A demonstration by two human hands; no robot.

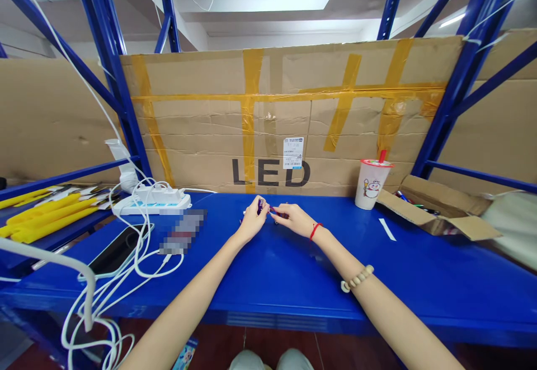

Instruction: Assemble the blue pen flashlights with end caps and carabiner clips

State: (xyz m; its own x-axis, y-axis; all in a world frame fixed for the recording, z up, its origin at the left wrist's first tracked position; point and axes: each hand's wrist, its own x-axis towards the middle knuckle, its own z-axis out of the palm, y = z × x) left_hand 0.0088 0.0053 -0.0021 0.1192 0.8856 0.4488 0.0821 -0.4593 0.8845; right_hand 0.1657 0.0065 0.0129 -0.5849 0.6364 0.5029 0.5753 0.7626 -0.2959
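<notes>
My left hand point(253, 220) is closed, with a small dark purple object point(260, 206) between its thumb and fingers. Close beside it on the right, my right hand point(297, 220) pinches a thin dark reddish-purple piece point(274, 211) that points toward the left hand. Whether the two pieces are joined cannot be made out, and their exact kind is too small to tell. Both hands are just above the blue shelf top point(268, 272), near its back. A red string and a beaded bracelet circle my right wrist and forearm.
A lidded paper cup point(371, 185) with a red straw stands back right, near an open cardboard box point(436, 213) of pens and a white strip point(386, 229). Left are a phone point(115, 252), white cables point(140, 247), a power strip point(151, 205) and yellow-handled items point(54, 213). Cardboard point(201, 135) forms the back.
</notes>
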